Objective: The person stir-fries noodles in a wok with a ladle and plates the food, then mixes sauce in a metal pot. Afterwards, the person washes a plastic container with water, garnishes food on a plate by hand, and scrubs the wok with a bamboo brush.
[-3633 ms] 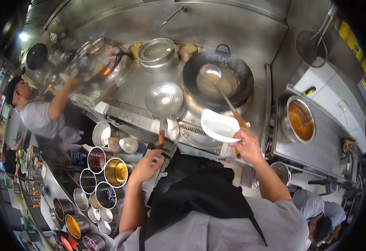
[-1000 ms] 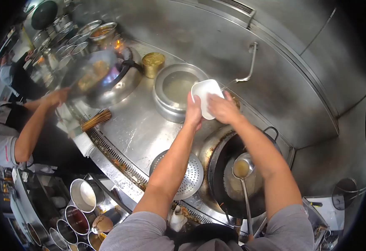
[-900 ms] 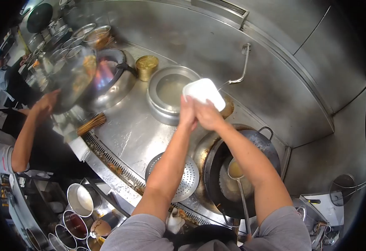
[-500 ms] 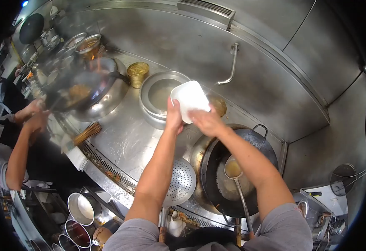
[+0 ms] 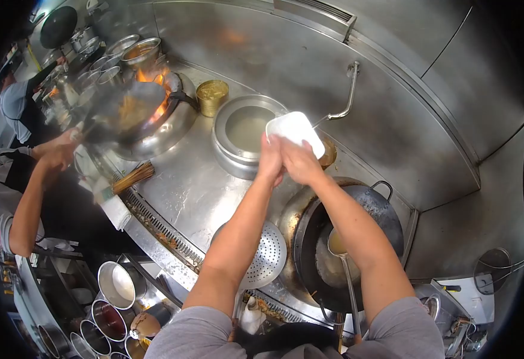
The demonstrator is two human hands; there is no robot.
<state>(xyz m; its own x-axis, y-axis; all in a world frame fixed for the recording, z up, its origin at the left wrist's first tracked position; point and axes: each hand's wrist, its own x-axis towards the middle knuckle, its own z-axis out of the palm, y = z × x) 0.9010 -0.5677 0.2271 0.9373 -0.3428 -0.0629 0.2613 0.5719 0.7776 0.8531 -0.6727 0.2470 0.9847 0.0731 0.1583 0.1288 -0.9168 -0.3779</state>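
Observation:
Both hands meet at a white dish [image 5: 298,128], which is tilted beside the rim of a round metal pot [image 5: 247,128] of cloudy liquid. My left hand [image 5: 270,160] grips the dish's near edge. My right hand [image 5: 299,161] lies against the dish's underside or near edge, beside the left; its fingertips are partly hidden. Below my right forearm, a dark wok [image 5: 310,251] holds some liquid and a ladle [image 5: 348,275]. A perforated strainer [image 5: 268,254] rests partly under my left forearm.
A bent metal tap [image 5: 350,96] extends from the back wall. Left of the pot stand a gold tin [image 5: 212,96] and a bamboo brush [image 5: 134,178]. At far left a co-worker [image 5: 28,197] holds a smoking wok [image 5: 127,113] over flames. Several metal containers [image 5: 116,284] stand at lower left.
Since the earliest frame, the dish has moved from over the wok's near side to beside the pot. Both hands are now at it. In the latest frames, my right hand shifts against it.

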